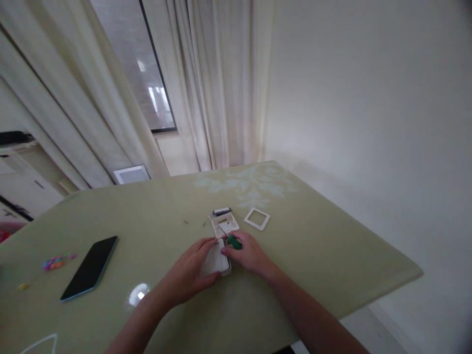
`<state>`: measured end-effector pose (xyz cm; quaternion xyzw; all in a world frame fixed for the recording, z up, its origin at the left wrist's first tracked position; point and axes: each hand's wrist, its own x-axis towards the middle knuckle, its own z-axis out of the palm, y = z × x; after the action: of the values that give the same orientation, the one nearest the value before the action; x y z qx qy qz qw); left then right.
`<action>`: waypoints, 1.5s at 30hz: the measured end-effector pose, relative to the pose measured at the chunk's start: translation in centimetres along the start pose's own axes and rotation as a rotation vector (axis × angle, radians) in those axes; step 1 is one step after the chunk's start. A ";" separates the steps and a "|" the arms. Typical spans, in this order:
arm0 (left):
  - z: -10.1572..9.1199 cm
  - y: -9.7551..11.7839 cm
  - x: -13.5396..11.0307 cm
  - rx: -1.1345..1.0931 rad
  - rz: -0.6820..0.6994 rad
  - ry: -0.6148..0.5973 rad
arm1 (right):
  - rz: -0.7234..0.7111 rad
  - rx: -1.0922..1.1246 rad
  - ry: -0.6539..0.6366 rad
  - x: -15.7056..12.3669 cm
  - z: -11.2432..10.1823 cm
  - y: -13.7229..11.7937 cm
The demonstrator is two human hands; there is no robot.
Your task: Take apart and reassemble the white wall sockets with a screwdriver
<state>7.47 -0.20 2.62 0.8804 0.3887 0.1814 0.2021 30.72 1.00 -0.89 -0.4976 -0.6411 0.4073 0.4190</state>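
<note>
My left hand point(191, 273) is curled around a white plastic switch part point(217, 263) on the green table point(295, 275). My right hand point(248, 253) grips a green-handled screwdriver point(233, 241), and also touches the white part. The screwdriver's thin shaft points up-left over a square white switch plate point(225, 224) lying just beyond my hands. A small dark piece point(221, 212) rests at that plate's far edge. A white square frame point(257, 219) lies to the right of the plate.
A dark phone point(89, 268) lies face up at left, with small colourful bits point(56, 261) further left. Tiny screws point(194, 223) sit near the middle. Curtains point(217, 83) and a window stand behind the table; a pale wall is at right.
</note>
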 end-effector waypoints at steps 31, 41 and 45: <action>-0.1 -7.0 -1.2 0.118 -0.239 0.291 | 0.089 -0.392 0.459 1.9 -4.5 1.1; 1.9 -7.9 -1.6 -0.030 -0.222 0.337 | 0.155 -0.487 0.412 1.5 -6.5 2.8; 3.4 -4.0 -1.3 -0.196 -0.159 0.197 | 0.018 -0.369 0.226 0.5 -5.4 0.1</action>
<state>5.82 0.49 -2.48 0.8010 0.4554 0.2872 0.2618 35.79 2.10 0.81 -0.6140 -0.6493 0.2281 0.3865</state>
